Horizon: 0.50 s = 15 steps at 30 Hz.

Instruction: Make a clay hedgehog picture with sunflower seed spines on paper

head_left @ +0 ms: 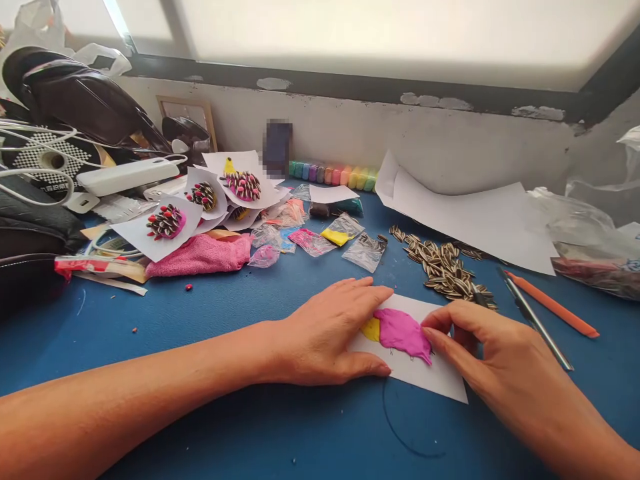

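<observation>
A small white paper card (445, 390) lies on the blue table, with a flattened patch of magenta modelling clay (404, 332) on it. A bit of yellow clay (371, 329) joins the magenta at its left end, partly covered by my fingers. Small drawn lines show below the clay. My left hand (333, 333) rests flat across the card's left side, fingers stretched and thumb apart, holding it down. At the clay's right edge, the thumb and index finger of my right hand (480, 347) pinch the magenta clay; the other fingers are curled and partly hidden.
Striped sunflower seeds (445, 267) are heaped behind my right hand. An orange pen (553, 303) and a slim dark pen (537, 323) lie at right. Clay packets (343, 230), a pink cloth (203, 255) and cards with seed-studded clay figures (167, 223) stand behind, left.
</observation>
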Tool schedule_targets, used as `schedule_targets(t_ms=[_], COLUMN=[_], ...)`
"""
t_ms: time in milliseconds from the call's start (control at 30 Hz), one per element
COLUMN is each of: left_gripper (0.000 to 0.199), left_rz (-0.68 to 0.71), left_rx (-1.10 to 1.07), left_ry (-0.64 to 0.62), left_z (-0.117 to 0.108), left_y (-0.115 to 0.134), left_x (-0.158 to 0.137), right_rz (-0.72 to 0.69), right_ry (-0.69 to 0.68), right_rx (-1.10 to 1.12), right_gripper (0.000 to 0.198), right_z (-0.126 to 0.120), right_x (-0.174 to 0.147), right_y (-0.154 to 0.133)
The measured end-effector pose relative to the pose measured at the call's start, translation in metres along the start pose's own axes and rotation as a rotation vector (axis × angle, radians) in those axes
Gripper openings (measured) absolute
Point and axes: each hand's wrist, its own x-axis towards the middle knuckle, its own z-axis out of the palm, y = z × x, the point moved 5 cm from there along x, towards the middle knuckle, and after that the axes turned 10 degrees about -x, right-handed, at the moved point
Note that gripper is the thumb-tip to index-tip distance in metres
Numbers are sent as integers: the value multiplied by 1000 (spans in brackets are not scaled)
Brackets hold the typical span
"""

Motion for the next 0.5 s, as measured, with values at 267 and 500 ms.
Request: schedule_targets(t_ms=[267,500], left_gripper=[86,84], left_rz=[20,42], left_rx=[11,20], left_ry=[-1,14], left_z=[-1,1], left_y=[-1,-1], left_x=[0,0], right_rz=[-241,-346], right_ry=[119,104], right_rx=[-163,-369], right_gripper=[26,29], right_z=[0,-3], right_x=[-6,-20], right_y=[-7,-8])
